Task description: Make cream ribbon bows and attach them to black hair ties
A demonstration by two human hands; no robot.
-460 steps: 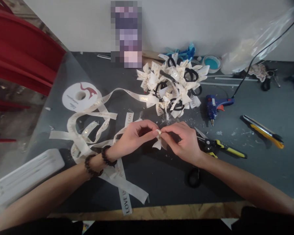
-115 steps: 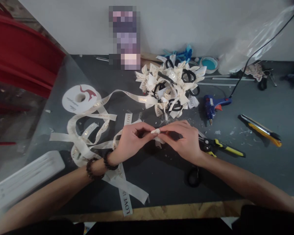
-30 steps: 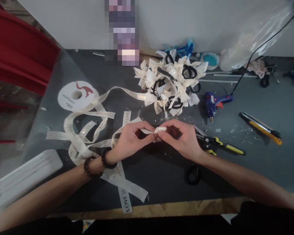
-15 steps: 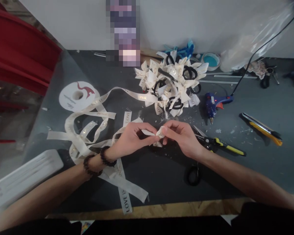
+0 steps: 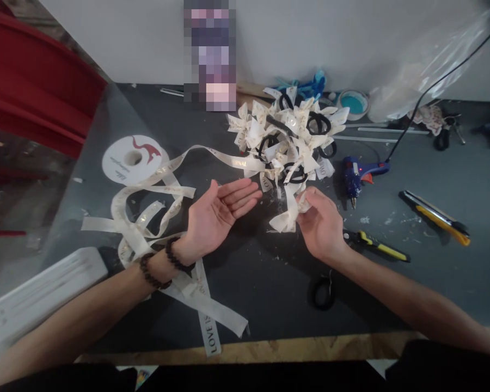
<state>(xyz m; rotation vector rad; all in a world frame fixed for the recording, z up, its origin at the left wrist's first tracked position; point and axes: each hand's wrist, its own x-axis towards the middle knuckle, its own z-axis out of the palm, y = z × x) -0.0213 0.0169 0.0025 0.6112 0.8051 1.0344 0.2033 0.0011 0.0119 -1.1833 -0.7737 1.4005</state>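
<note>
Now that our left hand [image 5: 220, 209] has let go and lies open, our right hand [image 5: 320, 220] alone pinches the ribbon bow [image 5: 286, 218] just below the bow pile [image 5: 288, 144], so it looks finished

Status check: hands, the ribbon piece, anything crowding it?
Left hand open, palm up, empty. Right hand pinching the small cream folded ribbon bow, lifted off the table. Pile of finished cream bows on black hair ties just behind; yellow-handled pliers beside right hand.
</note>
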